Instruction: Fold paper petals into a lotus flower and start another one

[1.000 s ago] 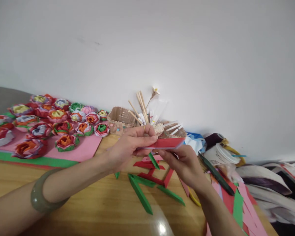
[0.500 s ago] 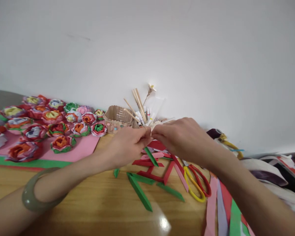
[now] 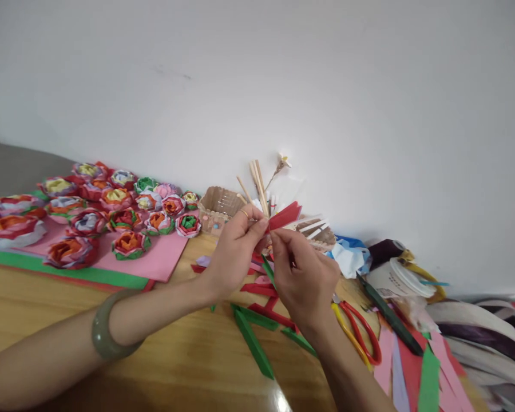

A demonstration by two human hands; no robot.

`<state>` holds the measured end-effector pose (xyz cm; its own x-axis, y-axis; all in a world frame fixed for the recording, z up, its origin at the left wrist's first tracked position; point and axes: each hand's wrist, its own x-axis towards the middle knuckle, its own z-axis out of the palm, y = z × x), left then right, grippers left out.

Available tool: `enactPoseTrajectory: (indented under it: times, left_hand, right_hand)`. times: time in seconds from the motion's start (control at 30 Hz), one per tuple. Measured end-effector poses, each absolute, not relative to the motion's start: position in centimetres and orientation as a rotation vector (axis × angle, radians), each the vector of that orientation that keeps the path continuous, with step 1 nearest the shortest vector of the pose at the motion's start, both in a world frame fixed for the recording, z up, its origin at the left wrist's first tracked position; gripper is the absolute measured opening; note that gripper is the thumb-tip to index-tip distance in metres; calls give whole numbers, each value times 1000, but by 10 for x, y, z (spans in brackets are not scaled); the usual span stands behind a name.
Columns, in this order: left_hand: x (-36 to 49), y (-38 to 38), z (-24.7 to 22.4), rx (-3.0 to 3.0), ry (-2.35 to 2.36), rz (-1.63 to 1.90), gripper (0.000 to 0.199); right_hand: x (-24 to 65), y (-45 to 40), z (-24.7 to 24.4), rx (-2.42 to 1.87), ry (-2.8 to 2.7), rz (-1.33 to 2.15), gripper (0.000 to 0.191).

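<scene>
Close together in the middle of the view, my left hand point(image 3: 238, 246) and my right hand point(image 3: 304, 272) both pinch one piece of red folded paper point(image 3: 285, 216). Its fanned end sticks up past the fingertips; the pinched part is mostly hidden by my fingers. Below them on the wooden table lie a green folded paper strip point(image 3: 254, 346) and several other green, red and pink ones. Scissors point(image 3: 363, 332) with red and yellow handles rest by my right wrist, partly covered by it.
Several folded paper flowers point(image 3: 131, 245) sit on pink paper point(image 3: 174, 257) at the left. Behind my hands stand a brown basket point(image 3: 212, 220) and wooden sticks point(image 3: 260, 183). A white tub point(image 3: 397, 278), a dark green cutter-like tool point(image 3: 390, 317) and coloured strips point(image 3: 429, 372) are at the right.
My right hand has turned and come down slightly, and the red paper now shows above my fingers. My view has shifted, bringing more of the right side into sight.
</scene>
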<state>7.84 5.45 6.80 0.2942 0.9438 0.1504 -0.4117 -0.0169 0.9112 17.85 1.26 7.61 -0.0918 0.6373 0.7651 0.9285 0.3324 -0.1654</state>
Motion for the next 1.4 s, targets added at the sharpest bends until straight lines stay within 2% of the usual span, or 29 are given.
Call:
enactPoseTrajectory:
  times: [0.1,0.27,0.53,0.7,0.8,1.03,1.23,1.4]
  left_hand:
    - [77,52,73,992,559,1199,9]
    - [72,48,81,861,489,1077,21]
    - [71,54,75,791,355,843,31]
    - [70,60,76,719,326,700,31]
    - [68,62,77,669,300,647,31]
    - [72,61,71,674,322,567,28]
    - [69,61,67,656,271,358,30]
    - [68,62,67,618,243,310,28]
  right_hand:
    - [181,12,78,-1408,-1712,-82,13]
    - [193,13,81,-1358,-1586,409,19]
    - [204,16,84,-1332,-1761,197,18]
    - [211,19,83,-1283,-1615,568,9]
    - [217,20,83,-1186,-1526,788,23]
    - [218,21,82,-1093,-1508,1026,51]
    - [223,23,84,-1053,-1648,787,17]
    - [228,19,87,-1086,-1738,557,8]
